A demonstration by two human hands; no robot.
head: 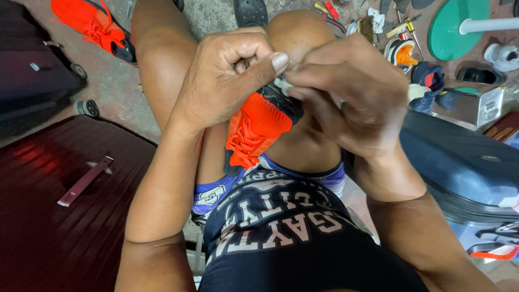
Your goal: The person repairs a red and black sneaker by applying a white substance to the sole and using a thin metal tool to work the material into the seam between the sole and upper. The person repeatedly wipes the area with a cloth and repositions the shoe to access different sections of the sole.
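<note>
**Orange shoe pinched between the knees**

Orange mesh and laces face up: the shoe (258,125) sits wedged between the person's knees, its black end raised to the hands. The left hand (227,81) is clenched on that end, thumb pressed along the edge. The right hand (346,94) pinches a small whitish bit (282,84) against the same edge. If the knees slacken, the shoe could slide down; a slipping thumb may lose the whitish bit

The sneaker (258,125) is bright orange with a black heel and orange laces, its mate (93,26) on the grey floor (111,84) the same orange, the hard suitcase (65,216) ribbed maroon, the other suitcase (459,162) dark blue, the round disc (448,27) green.
</note>
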